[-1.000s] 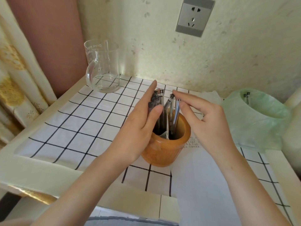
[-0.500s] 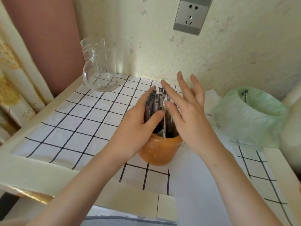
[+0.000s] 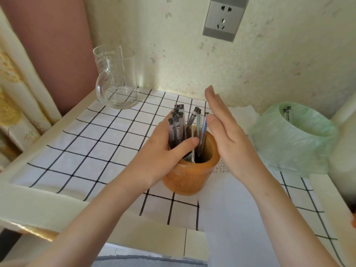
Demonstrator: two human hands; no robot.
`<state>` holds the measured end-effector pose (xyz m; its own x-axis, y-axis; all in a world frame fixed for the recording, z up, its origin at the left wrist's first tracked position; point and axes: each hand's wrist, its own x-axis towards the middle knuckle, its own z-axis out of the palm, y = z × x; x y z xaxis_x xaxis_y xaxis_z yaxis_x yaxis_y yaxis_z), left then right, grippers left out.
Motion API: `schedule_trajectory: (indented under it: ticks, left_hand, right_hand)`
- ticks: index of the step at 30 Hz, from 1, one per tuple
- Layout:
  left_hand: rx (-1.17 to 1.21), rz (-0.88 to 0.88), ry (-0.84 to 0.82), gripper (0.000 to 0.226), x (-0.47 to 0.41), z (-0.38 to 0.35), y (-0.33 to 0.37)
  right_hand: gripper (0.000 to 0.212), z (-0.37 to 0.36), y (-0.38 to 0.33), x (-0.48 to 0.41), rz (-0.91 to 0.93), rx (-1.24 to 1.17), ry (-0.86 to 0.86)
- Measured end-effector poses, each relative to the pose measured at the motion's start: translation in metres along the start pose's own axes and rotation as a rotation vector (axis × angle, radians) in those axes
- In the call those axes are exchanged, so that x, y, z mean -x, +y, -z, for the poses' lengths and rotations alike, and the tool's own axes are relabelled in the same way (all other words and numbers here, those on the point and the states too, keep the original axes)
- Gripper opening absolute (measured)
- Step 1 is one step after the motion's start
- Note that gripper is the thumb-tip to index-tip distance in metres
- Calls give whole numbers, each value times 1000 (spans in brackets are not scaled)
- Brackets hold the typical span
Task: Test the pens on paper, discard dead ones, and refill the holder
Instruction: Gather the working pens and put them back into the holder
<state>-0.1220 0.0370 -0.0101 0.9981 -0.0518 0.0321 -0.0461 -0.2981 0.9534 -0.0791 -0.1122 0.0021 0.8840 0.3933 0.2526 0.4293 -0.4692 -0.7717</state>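
Grip first: your left hand (image 3: 161, 151) curls around a bundle of dark-capped pens (image 3: 176, 122), thumb across the front. It gathers them against the left side of the holder (image 3: 192, 178), seemingly so they stand upright together rather than splay. Your right hand (image 3: 227, 135) holds nothing. It is flat, fingers straight and together, edge-on just above the holder's right rim, apparently as a fence for the three loose pens (image 3: 199, 124) leaning there. Whether it touches them I cannot tell.

The pens are slim, smooth plastic barrels, clear or grey, with black ends, and they probably slide easily against one another. The holder is a squat round cup, orange-brown like turned wood, with a thick lip. It looks steady enough to take sideways nudges.

From the holder's right side toward you spreads the white test paper (image 3: 231, 212), with small scribbles just right of the holder. Farther right of the holder sits a bin lined with a thin, crinkled green bag (image 3: 300, 147), with two discarded pens (image 3: 286, 113) inside. Behind and left of the holder stands a clear glass mug (image 3: 117, 79) on the checked cloth (image 3: 77, 147). The refill looks nearly done.
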Motion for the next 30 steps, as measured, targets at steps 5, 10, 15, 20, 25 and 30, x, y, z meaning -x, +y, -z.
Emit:
schedule_trajectory:
  ticks: [5,10,15,20,25,30]
  left_hand:
    - [2,84,-183,85,-2,16,-7]
    - [-220,136,-381,115,-1,37,-25]
    - [-247,108,-286,79,-2,27,-34]
    - [-160,109,-220,84,-8,23,-39]
    - [-2,41,-85,84,-15,5,-28]
    - [-360,86,50,80,-8,-23,-22]
  right_hand:
    - [66,4,-5,12,-132,-74,-102]
    - [106,15,16,5,-235,-304,-271]
    - [120,16,19,29,-249,-191,-426]
    - [111,7,25,28,-239,-145,-260]
    - [101,22,28,27,-209,-185,-78]
    - [91,40,36,21,-242,-304,189]
